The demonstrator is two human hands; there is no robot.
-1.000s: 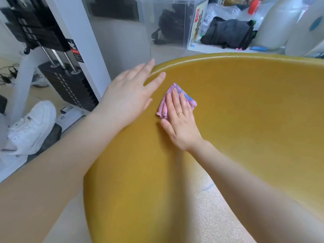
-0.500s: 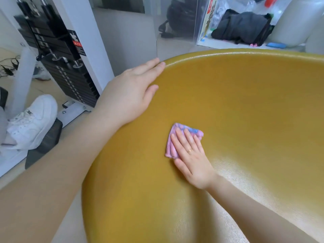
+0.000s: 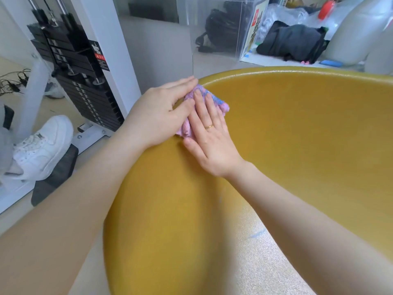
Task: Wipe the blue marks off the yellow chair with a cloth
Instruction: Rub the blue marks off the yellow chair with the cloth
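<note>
1. Pressing flat, my right hand (image 3: pixel 209 133) pins the pink cloth (image 3: pixel 214 103) to the yellow chair (image 3: pixel 297 128) just under its rim, fingers straight so the whole pad rubs.
2. My left hand (image 3: pixel 159 116), fingers spread, lies over the rim beside it, touching the cloth, apparently to steady the shell.
3. A blue mark (image 3: pixel 257 234) remains lower on the seat; I judge wiping unfinished.
</note>
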